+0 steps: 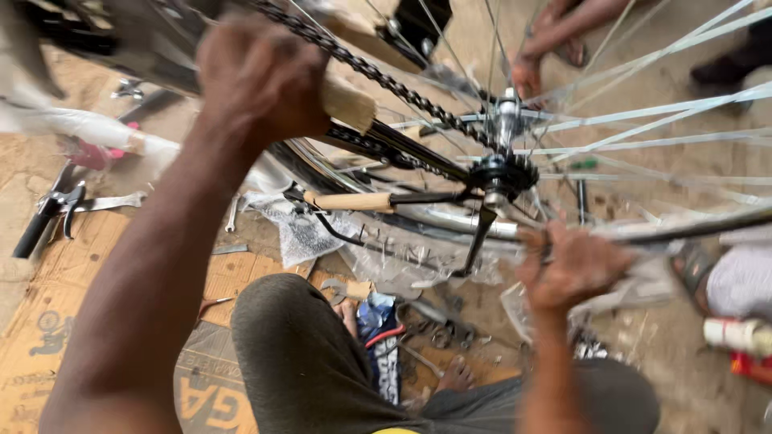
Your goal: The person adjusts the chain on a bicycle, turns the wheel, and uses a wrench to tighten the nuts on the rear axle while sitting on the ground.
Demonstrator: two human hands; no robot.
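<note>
Steel spokes fan out from the rear wheel hub (503,173), which sits centre-right in my view w/ the chain (378,76) running up-left from its sprocket. My left hand (261,76) is a closed fist up top, wrapped round a frame tube whose paper-wrapped end (347,104) sticks out to the right of the knuckles. My right hand (575,269) is lower right, fingers curled tight on a dark tube w/ plastic wrap, just below-right of the hub; can't tell if a small tool is in that grip too, blurry there. A second paper-wrapped tube (350,201) runs toward the hub between both hands. The kickstand (474,245) hangs down from the axle. Below, my knees in grey trousers (305,362), cardboard (72,305) on the dirt floor, spanners and rings (438,325) scattered near my feet. Another person's hand (527,76) reaches in at top, behind the spokes.
</note>
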